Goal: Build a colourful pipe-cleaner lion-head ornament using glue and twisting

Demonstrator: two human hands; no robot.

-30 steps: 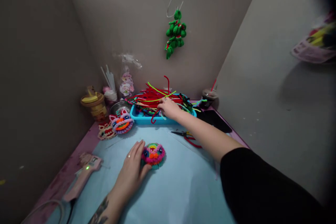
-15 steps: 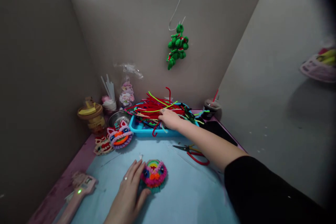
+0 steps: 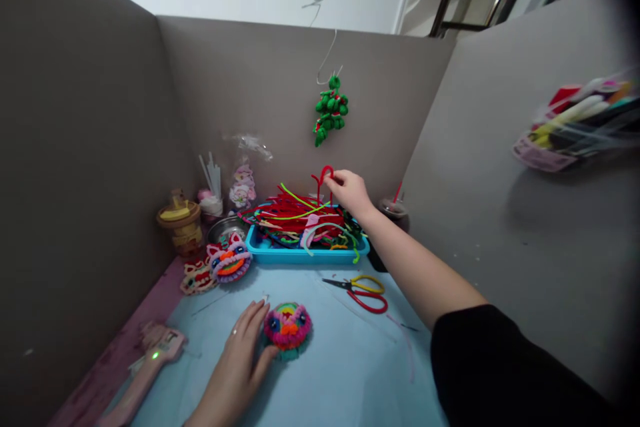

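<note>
My right hand (image 3: pixel 350 190) is raised above the blue tray (image 3: pixel 280 255) of coloured pipe cleaners (image 3: pixel 295 217), fingers pinched on a red pipe cleaner (image 3: pixel 323 181) that curls up from the pile. My left hand (image 3: pixel 240 360) lies flat on the light blue mat (image 3: pixel 340 373), fingers spread, with the fingertips against the left side of a round fuzzy face of pink, blue and orange pipe cleaners (image 3: pixel 289 325).
Red-and-yellow scissors (image 3: pixel 363 290) lie right of the fuzzy face. Two finished lion faces (image 3: pixel 225 263) rest at the left, a pink glue gun (image 3: pixel 150 363) near the front left. Jars and a yellow cup (image 3: pixel 180 223) stand at the back left; a green ornament (image 3: pixel 329 110) hangs on the grey partition.
My right hand has lifted out of the tray pile and now pinches a red pipe cleaner above it. The view has tilted upward. My left hand stays by the fuzzy face.
</note>
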